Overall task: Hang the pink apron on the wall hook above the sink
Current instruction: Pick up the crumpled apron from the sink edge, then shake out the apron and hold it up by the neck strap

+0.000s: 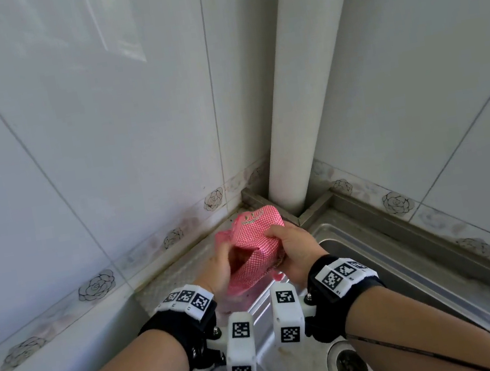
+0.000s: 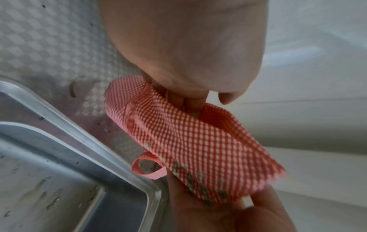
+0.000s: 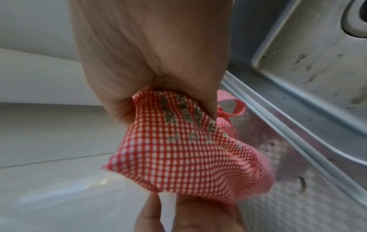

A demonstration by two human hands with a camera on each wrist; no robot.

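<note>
Both my hands, left hand and right hand, clamp the bunched pink apron between them above the steel sink corner, near the white pipe

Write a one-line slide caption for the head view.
Both hands, left hand and right hand, grip the folded pink apron over the steel sink in a tiled corner.
</note>
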